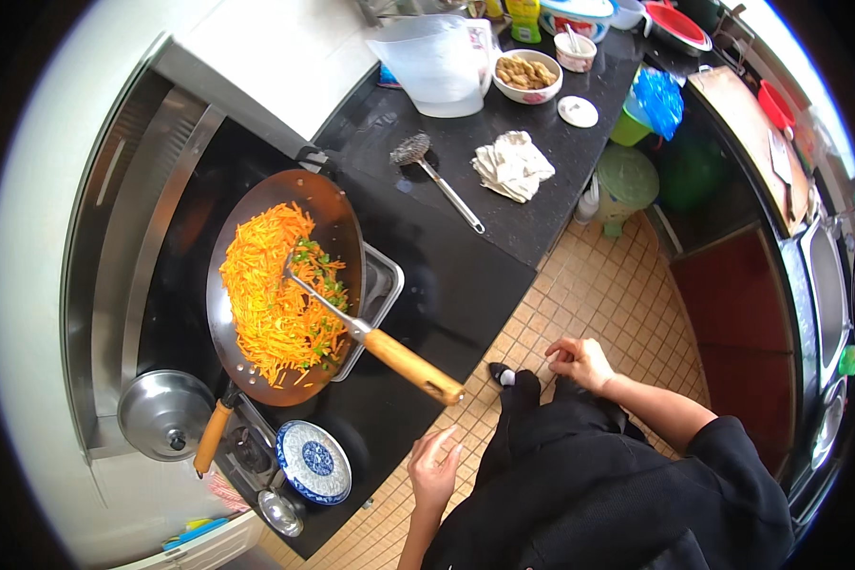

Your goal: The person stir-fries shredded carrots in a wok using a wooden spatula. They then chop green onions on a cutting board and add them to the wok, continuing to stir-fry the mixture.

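Note:
A steel wok (249, 385) on the stove holds shredded carrot (263, 285) with chopped green pieces along its right side. A spatula with a wooden handle (413, 367) rests in the carrot, its handle reaching over the counter's front edge. My left hand (434, 463) is just below the handle's end, apart from it, fingers apart and holding nothing. My right hand (581, 362) hangs over the floor near my leg, fingers curled; whether anything is in it cannot be told. A blue-and-white plate (314, 462) lies on the stove's near left part.
A wire scrubber with a metal handle (452, 196) and a crumpled white cloth (513, 166) lie on the black counter. Behind them stand a plastic pitcher (434, 71) and a bowl of brown food pieces (528, 77). A metal lid (165, 413) sits left of the wok's wooden handle.

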Action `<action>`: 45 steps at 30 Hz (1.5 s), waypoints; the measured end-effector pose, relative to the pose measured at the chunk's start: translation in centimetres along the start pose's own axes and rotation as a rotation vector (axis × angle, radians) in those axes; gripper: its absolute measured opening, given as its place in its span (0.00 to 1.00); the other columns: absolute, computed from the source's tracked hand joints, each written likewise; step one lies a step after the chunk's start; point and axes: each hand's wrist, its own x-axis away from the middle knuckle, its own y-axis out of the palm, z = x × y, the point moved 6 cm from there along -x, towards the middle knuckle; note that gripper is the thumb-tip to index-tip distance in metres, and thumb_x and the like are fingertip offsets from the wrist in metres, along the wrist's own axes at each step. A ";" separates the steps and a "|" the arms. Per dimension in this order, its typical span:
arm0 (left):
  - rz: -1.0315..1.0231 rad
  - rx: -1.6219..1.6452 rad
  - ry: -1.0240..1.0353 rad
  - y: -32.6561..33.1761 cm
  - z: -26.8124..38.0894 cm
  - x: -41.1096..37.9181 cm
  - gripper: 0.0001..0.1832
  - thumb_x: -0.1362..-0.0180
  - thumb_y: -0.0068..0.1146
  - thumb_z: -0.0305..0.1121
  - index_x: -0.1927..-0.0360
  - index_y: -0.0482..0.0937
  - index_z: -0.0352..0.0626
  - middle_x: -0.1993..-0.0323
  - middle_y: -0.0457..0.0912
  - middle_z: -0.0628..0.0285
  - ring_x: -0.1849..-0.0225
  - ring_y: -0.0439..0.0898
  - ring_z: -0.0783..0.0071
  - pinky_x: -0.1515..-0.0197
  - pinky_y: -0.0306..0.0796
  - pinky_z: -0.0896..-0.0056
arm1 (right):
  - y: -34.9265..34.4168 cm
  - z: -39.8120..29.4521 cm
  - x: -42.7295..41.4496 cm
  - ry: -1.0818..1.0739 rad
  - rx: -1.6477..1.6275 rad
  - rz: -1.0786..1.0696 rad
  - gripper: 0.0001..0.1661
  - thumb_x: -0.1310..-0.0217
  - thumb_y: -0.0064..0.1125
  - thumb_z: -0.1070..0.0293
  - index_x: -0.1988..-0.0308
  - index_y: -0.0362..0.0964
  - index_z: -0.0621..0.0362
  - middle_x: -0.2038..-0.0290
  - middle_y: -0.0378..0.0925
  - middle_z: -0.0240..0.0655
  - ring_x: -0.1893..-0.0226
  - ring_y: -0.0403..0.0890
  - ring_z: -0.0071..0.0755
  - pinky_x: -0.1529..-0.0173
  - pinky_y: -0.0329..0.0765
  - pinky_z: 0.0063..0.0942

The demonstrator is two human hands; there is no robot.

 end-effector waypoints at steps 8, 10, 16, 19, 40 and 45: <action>0.083 0.657 -0.972 7.5 -10.5 3.4 0.27 0.39 0.58 0.38 0.38 0.64 0.47 0.45 0.75 0.55 0.44 0.74 0.63 0.47 0.71 0.62 | -7.6 18.7 6.3 0.257 0.280 0.160 0.14 0.58 0.65 0.65 0.65 0.79 0.55 0.70 0.82 0.38 0.66 0.83 0.43 0.60 0.78 0.34; 0.182 0.619 -1.018 8.2 -11.3 2.6 0.29 0.39 0.59 0.40 0.37 0.63 0.47 0.41 0.71 0.54 0.40 0.71 0.60 0.45 0.68 0.57 | -8.9 23.3 10.5 0.361 0.298 0.158 0.12 0.59 0.65 0.66 0.68 0.79 0.55 0.71 0.82 0.38 0.67 0.83 0.42 0.59 0.78 0.33; 0.273 0.496 -1.036 10.1 -12.4 -0.6 0.28 0.41 0.61 0.44 0.41 0.64 0.48 0.38 0.67 0.54 0.37 0.67 0.57 0.41 0.64 0.49 | -8.5 34.8 23.4 0.801 0.129 0.194 0.09 0.58 0.65 0.72 0.69 0.79 0.59 0.76 0.81 0.40 0.75 0.83 0.34 0.67 0.79 0.29; 0.305 0.367 -1.073 10.6 -13.0 -1.0 0.25 0.42 0.62 0.47 0.46 0.66 0.50 0.42 0.71 0.61 0.39 0.69 0.63 0.44 0.65 0.55 | -6.6 36.8 26.6 0.941 -0.062 0.237 0.07 0.54 0.63 0.76 0.69 0.78 0.62 0.79 0.79 0.38 0.80 0.81 0.29 0.74 0.77 0.27; 0.416 0.203 -1.011 11.9 -15.0 -2.2 0.22 0.38 0.55 0.51 0.57 0.65 0.43 0.65 0.78 0.62 0.63 0.78 0.73 0.61 0.73 0.70 | 0.2 34.0 20.6 0.891 -0.647 0.271 0.07 0.42 0.56 0.73 0.62 0.73 0.63 0.73 0.76 0.31 0.76 0.75 0.23 0.72 0.73 0.21; 0.399 0.265 -0.982 12.4 -15.1 -2.4 0.20 0.38 0.54 0.51 0.59 0.66 0.44 0.67 0.77 0.64 0.68 0.76 0.79 0.66 0.71 0.77 | -0.5 35.4 21.0 0.903 -0.624 0.265 0.08 0.43 0.55 0.74 0.62 0.74 0.64 0.73 0.77 0.32 0.77 0.76 0.24 0.73 0.74 0.22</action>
